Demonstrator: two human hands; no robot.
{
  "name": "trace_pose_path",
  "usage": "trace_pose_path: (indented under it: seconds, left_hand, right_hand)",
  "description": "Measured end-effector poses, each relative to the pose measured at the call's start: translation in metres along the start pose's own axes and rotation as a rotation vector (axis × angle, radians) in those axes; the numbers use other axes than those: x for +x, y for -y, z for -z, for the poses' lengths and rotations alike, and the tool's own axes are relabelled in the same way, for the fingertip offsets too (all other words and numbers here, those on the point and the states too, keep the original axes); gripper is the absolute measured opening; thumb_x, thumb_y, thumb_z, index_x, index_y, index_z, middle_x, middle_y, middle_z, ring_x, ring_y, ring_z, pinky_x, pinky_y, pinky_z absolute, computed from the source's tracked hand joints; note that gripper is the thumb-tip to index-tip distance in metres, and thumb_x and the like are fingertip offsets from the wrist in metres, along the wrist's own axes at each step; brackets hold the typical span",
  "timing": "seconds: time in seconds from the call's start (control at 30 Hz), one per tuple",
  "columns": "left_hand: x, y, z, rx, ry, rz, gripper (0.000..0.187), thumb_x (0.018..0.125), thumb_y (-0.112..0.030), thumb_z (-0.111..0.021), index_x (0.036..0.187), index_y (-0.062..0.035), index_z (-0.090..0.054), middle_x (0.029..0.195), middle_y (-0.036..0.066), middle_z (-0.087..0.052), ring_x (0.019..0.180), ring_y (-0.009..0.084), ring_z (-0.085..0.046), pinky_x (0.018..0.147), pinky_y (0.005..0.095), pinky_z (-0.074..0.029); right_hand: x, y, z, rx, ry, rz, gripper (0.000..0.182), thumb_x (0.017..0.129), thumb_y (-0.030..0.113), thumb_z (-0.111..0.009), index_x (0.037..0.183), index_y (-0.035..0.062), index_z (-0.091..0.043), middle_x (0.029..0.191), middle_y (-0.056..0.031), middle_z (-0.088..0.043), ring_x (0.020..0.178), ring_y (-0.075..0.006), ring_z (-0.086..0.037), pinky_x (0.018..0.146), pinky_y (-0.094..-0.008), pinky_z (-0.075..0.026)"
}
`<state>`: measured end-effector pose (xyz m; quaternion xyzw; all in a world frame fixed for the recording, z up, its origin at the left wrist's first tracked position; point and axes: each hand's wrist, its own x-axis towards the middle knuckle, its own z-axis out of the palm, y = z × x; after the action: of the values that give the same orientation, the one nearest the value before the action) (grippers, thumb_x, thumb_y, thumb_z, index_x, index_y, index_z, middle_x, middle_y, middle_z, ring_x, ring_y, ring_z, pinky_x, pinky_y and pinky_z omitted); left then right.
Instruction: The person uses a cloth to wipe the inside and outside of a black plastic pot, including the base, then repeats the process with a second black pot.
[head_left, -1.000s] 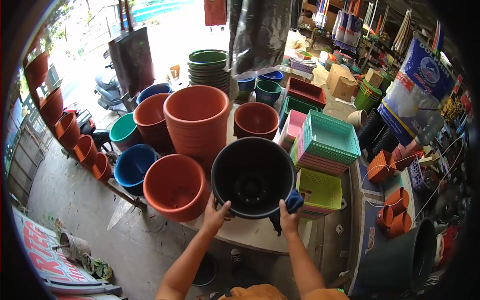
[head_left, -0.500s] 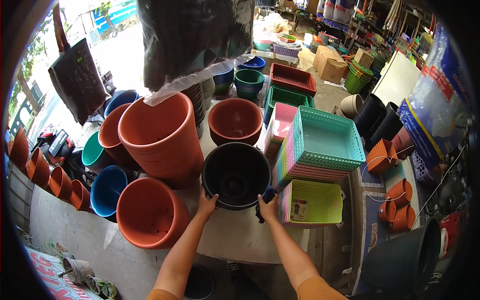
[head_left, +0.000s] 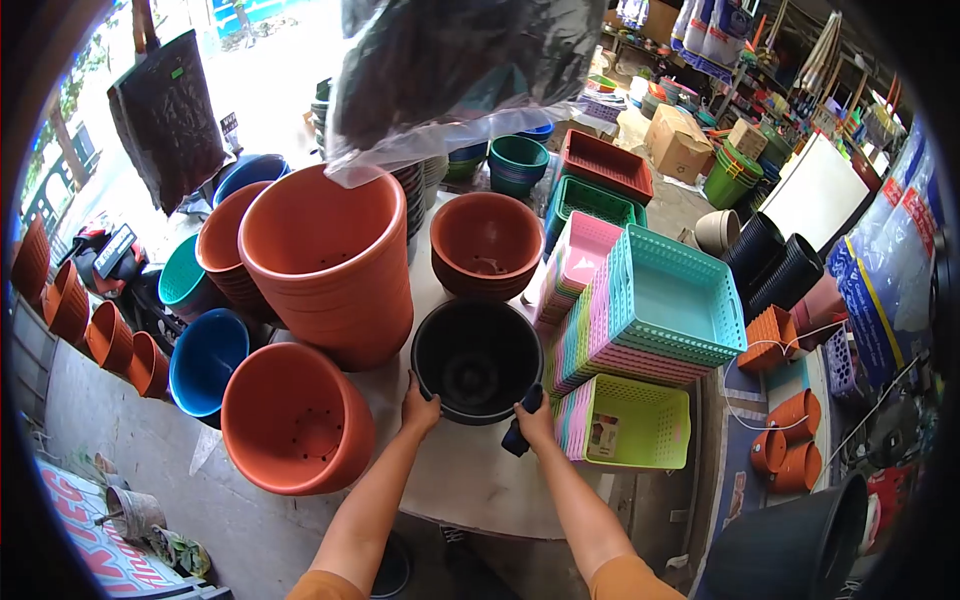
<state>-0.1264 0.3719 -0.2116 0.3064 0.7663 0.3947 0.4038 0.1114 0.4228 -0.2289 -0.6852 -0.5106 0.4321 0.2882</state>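
Note:
A round black plant pot [head_left: 475, 375] stands upright on the pale table [head_left: 440, 480], directly in front of me. My left hand [head_left: 420, 408] grips its near left rim, thumb over the edge. At the near right rim my right hand [head_left: 535, 420] grips the pot, with a dark, cloth-like item [head_left: 516, 440] also held against it. Just behind the black pot is a stack of brown-red pots [head_left: 487, 240]. A tall stack of terracotta-coloured pots [head_left: 330, 270] rises to the left, and a wide orange pot [head_left: 290, 420] stands near my left forearm.
Stacked pastel baskets [head_left: 670, 300] and a lime-green basket [head_left: 640, 425] line the right side. A plastic-wrapped black bundle [head_left: 460, 80] hangs overhead at the front. Blue pots [head_left: 208, 365] stand left; a large dark tub [head_left: 790, 540] sits at lower right.
The black pot sits lower, showing more of the brown-red stack behind it. Both hands keep their grip, and the dark item in my right hand hangs further out. My view has shifted slightly.

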Motion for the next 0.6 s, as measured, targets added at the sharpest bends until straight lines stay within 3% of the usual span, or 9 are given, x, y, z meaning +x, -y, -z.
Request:
trace_pose_path:
  seconds: [0.07, 0.13, 0.2, 0.27, 0.3, 0.33, 0.47, 0.6]
  left_hand:
    - [-0.007, 0.014, -0.002, -0.055, -0.007, 0.015, 0.081, 0.084, -0.011, -0.067, 0.151, -0.0027, -0.021, 0.135, 0.025, -0.053, 0.078, 0.0269, -0.07, 0.074, 0.0355, -0.056]
    - [-0.015, 0.076, -0.015, 0.181, -0.125, -0.006, 0.068, 0.086, -0.018, -0.066, 0.145, -0.0026, -0.036, 0.132, 0.025, -0.055, 0.088, 0.0314, -0.069, 0.082, 0.0387, -0.054]
    - [-0.078, 0.086, -0.004, -0.12, -0.053, 0.058, 0.059, 0.087, -0.024, -0.066, 0.138, -0.0034, -0.046, 0.13, 0.024, -0.056, 0.106, 0.0354, -0.063, 0.094, 0.0413, -0.049]
    - [-0.126, 0.165, -0.01, -0.049, -0.111, -0.114, 0.056, 0.086, -0.024, -0.066, 0.136, -0.0036, -0.049, 0.128, 0.023, -0.057, 0.113, 0.0367, -0.059, 0.097, 0.0422, -0.046]
    - [-0.16, 0.178, 0.001, -0.068, -0.054, 0.002, 0.054, 0.086, -0.023, -0.066, 0.134, -0.0033, -0.051, 0.128, 0.023, -0.057, 0.114, 0.0368, -0.058, 0.099, 0.0428, -0.044]
    - [-0.194, 0.19, 0.014, -0.094, 0.001, 0.12, 0.052, 0.086, -0.022, -0.065, 0.132, -0.0031, -0.052, 0.127, 0.023, -0.058, 0.115, 0.0368, -0.057, 0.101, 0.0435, -0.043]
    - [-0.313, 0.31, 0.028, 0.132, -0.259, 0.195, 0.045, 0.085, -0.017, -0.063, 0.128, -0.0028, -0.055, 0.123, 0.022, -0.06, 0.111, 0.0373, -0.058, 0.098, 0.0441, -0.045]
    - [-0.395, 0.402, 0.055, -0.016, -0.489, 0.543, 0.043, 0.084, -0.013, -0.064, 0.124, -0.0014, -0.054, 0.116, 0.021, -0.061, 0.112, 0.0372, -0.057, 0.098, 0.043, -0.045]
  right_hand:
    - [-0.012, -0.004, -0.004, -0.07, -0.178, 0.055, 0.07, 0.076, 0.016, -0.078, 0.135, -0.0003, -0.043, 0.12, -0.0192, -0.062, 0.109, -0.0306, -0.062, 0.096, -0.039, -0.047]
    - [-0.032, -0.021, -0.003, -0.023, -0.173, 0.041, 0.068, 0.075, 0.016, -0.079, 0.133, -0.0017, -0.045, 0.121, -0.019, -0.062, 0.109, -0.0297, -0.062, 0.096, -0.0386, -0.047]
    - [-0.066, -0.025, -0.005, 0.096, -0.086, -0.076, 0.064, 0.075, 0.014, -0.08, 0.127, -0.0044, -0.05, 0.122, -0.0186, -0.062, 0.108, -0.0279, -0.062, 0.096, -0.0373, -0.046]
    - [-0.126, -0.018, -0.009, 0.206, 0.001, -0.181, 0.056, 0.076, 0.012, -0.08, 0.122, -0.0064, -0.054, 0.118, -0.0179, -0.064, 0.106, -0.0249, -0.062, 0.095, -0.0359, -0.047]
    - [-0.162, -0.007, -0.014, 0.121, -0.007, -0.174, 0.047, 0.078, 0.013, -0.079, 0.116, -0.0054, -0.059, 0.109, -0.0148, -0.068, 0.099, -0.0243, -0.065, 0.09, -0.036, -0.049]
    - [-0.178, -0.039, -0.025, 0.058, 0.14, -0.227, 0.039, 0.079, 0.012, -0.077, 0.111, -0.0045, -0.064, 0.105, -0.0125, -0.069, 0.097, -0.0229, -0.065, 0.088, -0.0359, -0.049]
    - [-0.251, -0.16, -0.07, -0.052, 0.56, -0.229, 0.035, 0.084, 0.011, -0.07, 0.115, -0.0027, -0.063, 0.11, -0.0123, -0.069, 0.101, -0.0226, -0.064, 0.091, -0.0352, -0.048]
    - [-0.296, -0.179, -0.114, -0.372, 0.957, -0.19, 0.04, 0.084, 0.014, -0.068, 0.119, -0.0039, -0.061, 0.116, -0.0166, -0.067, 0.11, -0.0271, -0.063, 0.096, -0.0365, -0.046]
